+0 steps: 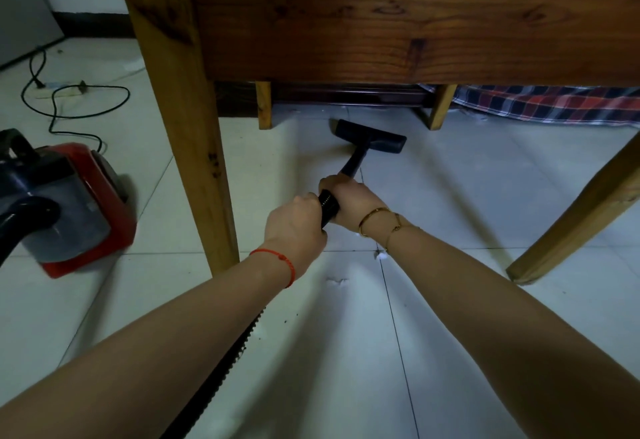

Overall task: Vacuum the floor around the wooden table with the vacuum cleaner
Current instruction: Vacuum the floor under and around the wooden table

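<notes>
Both hands are wrapped around the black vacuum wand point(349, 168), one right behind the other: the left hand point(294, 227) sits lower on the tube with a red string bracelet point(289, 265) on that wrist, and the right hand point(349, 201) grips just ahead of it, gold bangles point(375, 222) on the wrist. Fingers are closed tight on the tube on both sides, so nothing loose there. Up at about 12 o'clock from the hands the wand ends in the flat black floor nozzle point(370, 137), sitting on the pale floor tiles point(485, 178) under the wooden table point(381, 22), just short of the far legs. The table's near-left leg point(187, 109) comes down right beside the left hand at roughly 9 o'clock, and another leg point(581, 216) angles in at 3 o'clock. The ribbed black hose point(225, 366) runs back from the hands toward 7 o'clock, under the left forearm. The red vacuum cleaner body point(72, 210) is parked on the floor well out at 9 o'clock, with a dark cord point(69, 106) looping away behind it to a power strip point(62, 90) at about 10 o'clock. Some plaid cloth point(540, 104) hangs down behind the table around 1 o'clock. A few white fluff bits point(337, 281) lie on the tiles at 6 o'clock of the hands.
</notes>
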`<state>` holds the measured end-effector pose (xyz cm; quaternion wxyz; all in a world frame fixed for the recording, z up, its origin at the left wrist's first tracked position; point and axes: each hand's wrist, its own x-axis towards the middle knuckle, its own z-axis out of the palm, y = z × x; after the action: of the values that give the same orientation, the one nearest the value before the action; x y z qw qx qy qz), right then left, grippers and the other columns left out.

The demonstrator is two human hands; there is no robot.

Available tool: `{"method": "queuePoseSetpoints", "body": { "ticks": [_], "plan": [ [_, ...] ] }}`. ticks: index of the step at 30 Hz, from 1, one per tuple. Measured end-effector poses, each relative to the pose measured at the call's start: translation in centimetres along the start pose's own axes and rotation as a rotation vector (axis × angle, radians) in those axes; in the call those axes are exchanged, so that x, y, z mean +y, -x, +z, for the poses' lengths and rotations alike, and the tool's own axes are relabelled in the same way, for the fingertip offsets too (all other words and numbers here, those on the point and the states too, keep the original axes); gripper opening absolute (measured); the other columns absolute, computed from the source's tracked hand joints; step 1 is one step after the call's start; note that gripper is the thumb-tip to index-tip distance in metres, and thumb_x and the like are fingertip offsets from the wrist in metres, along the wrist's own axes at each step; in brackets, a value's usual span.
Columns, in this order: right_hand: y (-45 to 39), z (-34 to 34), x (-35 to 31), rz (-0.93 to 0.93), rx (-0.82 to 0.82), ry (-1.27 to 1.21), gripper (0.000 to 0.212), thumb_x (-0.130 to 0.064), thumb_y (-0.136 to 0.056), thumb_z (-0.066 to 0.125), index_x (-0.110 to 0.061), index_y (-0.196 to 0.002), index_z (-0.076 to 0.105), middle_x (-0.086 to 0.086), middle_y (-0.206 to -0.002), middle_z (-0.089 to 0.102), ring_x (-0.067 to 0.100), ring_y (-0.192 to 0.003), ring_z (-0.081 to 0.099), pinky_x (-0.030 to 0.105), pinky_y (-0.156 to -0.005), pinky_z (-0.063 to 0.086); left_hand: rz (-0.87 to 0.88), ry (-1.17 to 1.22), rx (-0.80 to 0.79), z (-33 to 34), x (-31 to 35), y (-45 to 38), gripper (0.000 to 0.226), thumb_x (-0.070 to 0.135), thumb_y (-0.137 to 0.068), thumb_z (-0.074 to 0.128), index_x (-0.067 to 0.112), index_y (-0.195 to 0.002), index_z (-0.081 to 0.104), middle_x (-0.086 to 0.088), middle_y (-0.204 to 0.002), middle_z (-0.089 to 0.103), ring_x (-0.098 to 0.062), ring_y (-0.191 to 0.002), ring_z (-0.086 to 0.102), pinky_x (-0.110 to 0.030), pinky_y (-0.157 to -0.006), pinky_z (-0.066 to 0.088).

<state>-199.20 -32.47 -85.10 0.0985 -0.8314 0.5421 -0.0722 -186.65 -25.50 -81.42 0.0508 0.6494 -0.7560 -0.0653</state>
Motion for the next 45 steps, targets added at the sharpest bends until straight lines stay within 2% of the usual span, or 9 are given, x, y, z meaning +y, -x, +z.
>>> {"method": "queuePoseSetpoints", "body": {
  "ticks": [8, 12, 16, 20, 23, 26, 29, 38, 45],
  "plan": [
    [4.7, -2.1, -4.7, -0.030, 0.055, -0.080, 0.027, -0.007, -0.078, 0.067, -0.001, -0.100, 0.054, 0.016, -0.103, 0.057, 0.030, -0.097, 0.053, 0.044, -0.074, 0.052, -0.010, 0.027, -0.052, -4.4, -0.6, 5.8, 0.022, 0.017, -0.089, 0.054, 0.010, -0.109, 0.048, 0.000, -0.079, 0.043, -0.019, -0.064, 0.044, -0.029, -0.056, 0.035],
    [7.9, -4.7, -7.2, -0.014, 0.014, -0.072, 0.035, -0.010, -0.076, 0.069, -0.004, -0.106, 0.052, 0.014, -0.108, 0.054, 0.030, -0.104, 0.050, 0.046, -0.070, 0.053, -0.029, 0.030, -0.128, -8.7, 0.0, 9.3, 0.021, 0.020, -0.089, 0.054, 0.011, -0.107, 0.048, -0.004, -0.086, 0.055, -0.019, -0.065, 0.044, -0.030, -0.056, 0.034],
    [10.7, -9.0, -9.9, 0.020, -0.056, -0.057, 0.037, -0.013, -0.078, 0.067, -0.006, -0.110, 0.051, 0.013, -0.108, 0.055, 0.029, -0.103, 0.052, 0.042, -0.070, 0.053, -0.067, 0.085, -0.194, -13.7, 0.8, 12.1, 0.025, 0.021, -0.086, 0.056, 0.012, -0.108, 0.050, -0.004, -0.092, 0.060, -0.019, -0.066, 0.045, -0.028, -0.056, 0.035],
    [12.5, -14.0, -12.2, 0.043, -0.154, -0.071, 0.037, -0.017, -0.081, 0.066, -0.008, -0.113, 0.051, 0.013, -0.108, 0.056, 0.029, -0.100, 0.055, 0.039, -0.071, 0.051, -0.075, 0.105, -0.264, -18.9, 1.7, 14.0, 0.025, 0.020, -0.086, 0.055, 0.010, -0.107, 0.050, -0.007, -0.092, 0.061, -0.026, -0.075, 0.060, -0.030, -0.058, 0.039],
    [13.5, -17.2, -13.6, 0.072, -0.225, -0.110, 0.036, -0.018, -0.081, 0.066, -0.008, -0.113, 0.052, 0.012, -0.106, 0.058, 0.030, -0.095, 0.058, 0.036, -0.069, 0.050, -0.081, 0.080, -0.316, -22.2, 2.4, 14.8, 0.025, 0.022, -0.086, 0.054, 0.010, -0.107, 0.050, -0.007, -0.089, 0.057, -0.028, -0.078, 0.060, -0.030, -0.059, 0.038],
    [14.4, -19.6, -14.5, 0.098, -0.292, -0.166, 0.031, -0.017, -0.080, 0.066, -0.007, -0.105, 0.053, 0.012, -0.102, 0.060, 0.032, -0.089, 0.060, 0.039, -0.070, 0.053, -0.084, 0.077, -0.369, -24.6, 2.9, 15.4, 0.025, 0.022, -0.086, 0.054, 0.010, -0.107, 0.050, -0.007, -0.089, 0.056, -0.028, -0.075, 0.058, -0.031, -0.059, 0.039],
    [15.1, -21.5, -15.4, 0.115, -0.347, -0.189, 0.026, -0.017, -0.081, 0.065, -0.007, -0.102, 0.054, 0.011, -0.100, 0.060, 0.030, -0.086, 0.060, 0.034, -0.067, 0.049, -0.083, 0.081, -0.402, -26.2, 3.3, 16.0, 0.023, 0.021, -0.085, 0.054, 0.010, -0.106, 0.050, -0.004, -0.081, 0.047, -0.025, -0.068, 0.049, -0.030, -0.059, 0.038],
    [17.5, -22.7, -17.4, 0.136, -0.388, -0.215, 0.025, -0.016, -0.082, 0.062, -0.007, -0.103, 0.053, 0.011, -0.103, 0.058, 0.031, -0.087, 0.060, 0.040, -0.070, 0.053, -0.045, 0.029, -0.507, -28.3, 3.1, 17.7, 0.023, 0.018, -0.084, 0.053, 0.013, -0.106, 0.049, 0.003, -0.064, 0.037, -0.025, -0.063, 0.048, -0.030, -0.058, 0.038],
    [17.9, -23.7, -14.6, 0.139, -0.444, -0.208, 0.036, -0.027, -0.076, 0.069, -0.010, -0.101, 0.050, 0.008, -0.101, 0.057, 0.028, -0.082, 0.061, 0.039, -0.067, 0.055, 0.026, -0.019, -0.589, -28.9, 5.3, 15.7, 0.027, 0.015, -0.084, 0.054, 0.014, -0.111, 0.049, -0.006, -0.089, 0.059, -0.026, -0.073, 0.056, -0.029, -0.060, 0.037]
  ]
}}
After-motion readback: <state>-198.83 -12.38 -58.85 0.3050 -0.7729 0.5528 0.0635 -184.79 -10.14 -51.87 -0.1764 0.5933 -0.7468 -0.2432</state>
